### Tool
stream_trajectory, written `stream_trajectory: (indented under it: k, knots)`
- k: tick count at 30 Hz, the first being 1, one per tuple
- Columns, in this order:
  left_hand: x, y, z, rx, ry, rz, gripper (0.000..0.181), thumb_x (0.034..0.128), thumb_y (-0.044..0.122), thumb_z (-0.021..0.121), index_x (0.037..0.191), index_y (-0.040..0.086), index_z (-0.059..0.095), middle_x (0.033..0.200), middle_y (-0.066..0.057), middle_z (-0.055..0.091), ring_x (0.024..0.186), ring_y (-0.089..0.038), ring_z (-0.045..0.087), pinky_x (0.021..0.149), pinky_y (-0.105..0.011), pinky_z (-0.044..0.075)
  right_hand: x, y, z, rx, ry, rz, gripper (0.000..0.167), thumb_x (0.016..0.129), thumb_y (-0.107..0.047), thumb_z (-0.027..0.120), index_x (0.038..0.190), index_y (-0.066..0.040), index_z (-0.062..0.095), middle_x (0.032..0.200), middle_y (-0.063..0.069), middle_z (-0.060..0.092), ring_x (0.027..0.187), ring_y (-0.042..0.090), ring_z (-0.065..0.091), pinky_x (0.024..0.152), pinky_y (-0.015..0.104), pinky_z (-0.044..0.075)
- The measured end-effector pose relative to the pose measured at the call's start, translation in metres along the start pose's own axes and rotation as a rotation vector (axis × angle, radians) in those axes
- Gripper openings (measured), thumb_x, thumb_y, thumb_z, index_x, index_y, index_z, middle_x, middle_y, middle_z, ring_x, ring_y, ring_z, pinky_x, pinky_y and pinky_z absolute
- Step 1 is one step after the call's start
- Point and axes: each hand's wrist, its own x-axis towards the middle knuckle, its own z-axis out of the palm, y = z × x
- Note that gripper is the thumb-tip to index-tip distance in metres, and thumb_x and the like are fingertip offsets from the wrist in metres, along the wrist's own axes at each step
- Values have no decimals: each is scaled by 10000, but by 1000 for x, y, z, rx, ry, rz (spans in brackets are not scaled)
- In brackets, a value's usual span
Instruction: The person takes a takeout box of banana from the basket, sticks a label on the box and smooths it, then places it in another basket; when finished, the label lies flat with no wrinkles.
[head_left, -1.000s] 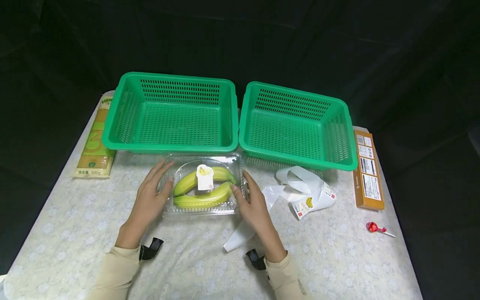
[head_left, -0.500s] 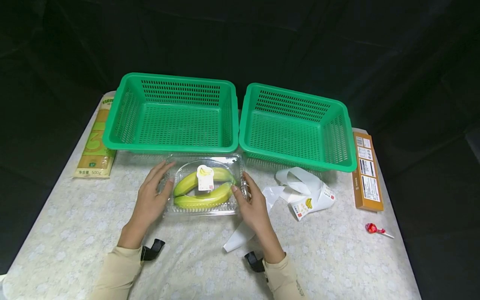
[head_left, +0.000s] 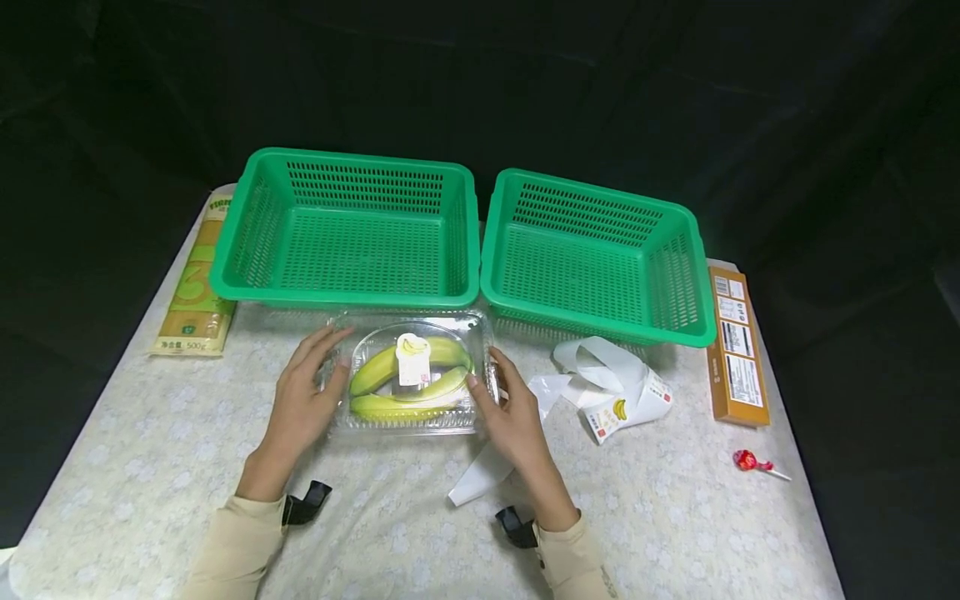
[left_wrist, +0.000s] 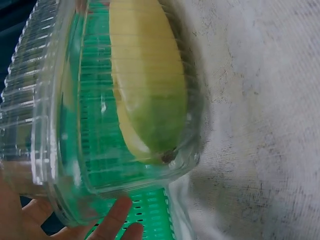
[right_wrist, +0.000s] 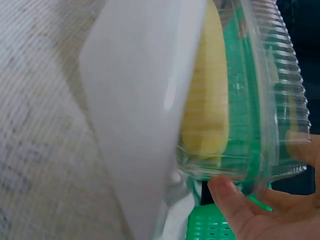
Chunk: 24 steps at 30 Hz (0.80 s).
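Note:
A clear plastic clamshell box (head_left: 483, 333) with two yellow-green bananas (head_left: 408, 404) inside sits in the middle of the table. Its lid carries a white label (head_left: 413, 367) with a banana picture. My left hand (head_left: 303, 392) holds the box's left side, thumb near the front corner and fingers along the edge. On the other side my right hand (head_left: 513, 417) grips the right edge, its thumb over the lid's rim. In the right wrist view, fingers (right_wrist: 230, 200) reach to the box's side and a white strip covers part of it.
Two green baskets, left (head_left: 360, 250) and right (head_left: 577, 267), stand behind the box. A curled white label strip (head_left: 622, 400) lies right of it. A yellow-green 500 g packet (head_left: 193, 308) is far left. An orange box (head_left: 738, 350) and a red lollipop (head_left: 745, 460) lie far right.

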Motion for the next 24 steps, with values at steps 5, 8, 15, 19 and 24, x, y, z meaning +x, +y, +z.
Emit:
stream_trajectory:
  k: [5, 8, 15, 19, 24]
  knots:
    - [-2, 2, 0, -3, 17, 23, 406, 1023, 141, 545, 1428, 130, 567, 1553, -177, 441, 1393, -435, 463, 1092, -682, 381, -4, -1, -4, 1, 6, -12, 627, 984, -396, 634, 1531, -183, 413, 1441, 206, 566, 1348, 380, 543, 1066, 579, 479]
    - [-2, 2, 0, -4, 17, 22, 408, 1020, 138, 546, 1428, 132, 568, 1554, -177, 440, 1377, -434, 481, 1089, -676, 389, -4, -2, -5, -1, 3, -17, 625, 983, -399, 634, 1527, -180, 417, 1431, 201, 574, 1344, 377, 547, 1065, 579, 481]
    - [-2, 3, 0, 0, 3, 11, 411, 1026, 145, 539, 1436, 124, 558, 1557, -183, 432, 1349, -446, 506, 1072, -673, 410, -5, -1, -5, -10, 3, -18, 630, 980, -419, 634, 1523, -181, 422, 1417, 186, 590, 1328, 363, 561, 1053, 572, 493]
    - [-3, 5, -2, 4, -5, 14, 413, 1021, 141, 549, 1433, 131, 562, 1551, -176, 442, 1347, -438, 511, 1075, -670, 408, -6, -2, -7, -18, 4, -7, 620, 982, -400, 637, 1521, -180, 426, 1401, 166, 602, 1307, 346, 574, 1033, 549, 511]
    - [-5, 10, -4, 1, -34, 21, 421, 1008, 145, 581, 1429, 152, 567, 1558, -154, 437, 1357, -426, 504, 1079, -678, 399, -9, -4, -14, -20, 7, 5, 606, 988, -368, 636, 1521, -174, 425, 1401, 151, 599, 1304, 333, 573, 1024, 528, 513]
